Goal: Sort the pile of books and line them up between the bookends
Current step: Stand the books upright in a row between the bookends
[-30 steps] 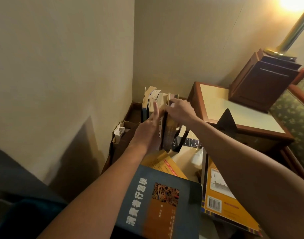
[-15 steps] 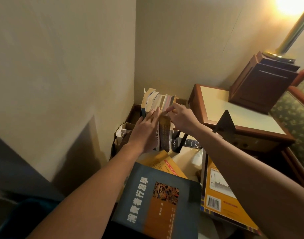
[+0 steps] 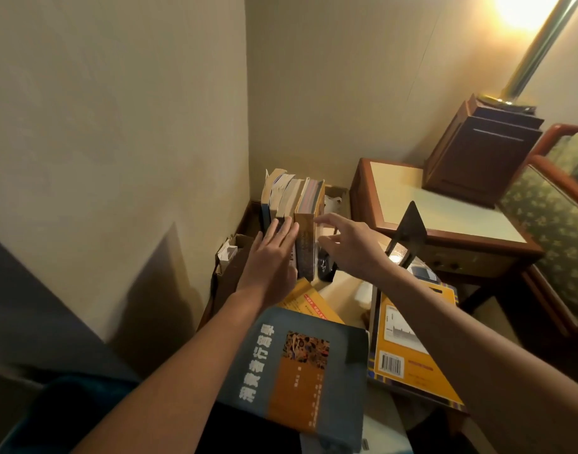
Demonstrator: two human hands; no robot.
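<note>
1. Two bare hands reach forward to a row of upright paperback books [image 3: 289, 198] that stands in the corner of the room, close to the beige walls.
2. The left hand [image 3: 269, 257] is flat, its fingers straight and together, and it presses against the near side of the row.
3. The right hand [image 3: 350, 247] is wide, with the fingers spread and a little bent, and it holds nothing. It is just beside the tall brown book [image 3: 305, 244] at the right end of the row; I cannot tell if the forefinger touches it.
4. A black triangular metal bookend [image 3: 409, 231] stands upright to the right of this hand, apart from the row.
5. Nearer to the person, a grey-blue book with an orange panel [image 3: 300, 371] lies flat, and a yellow book with a barcode [image 3: 412, 352] lies just to its right.
6. An orange-yellow book [image 3: 314, 303] lies partly under the grey-blue one.
7. At the right, a wooden side table with a pale top [image 3: 412, 198] carries a dark brown wooden box [image 3: 477, 152].
8. An open cardboard box [image 3: 230, 257] is to the left of the row.
</note>
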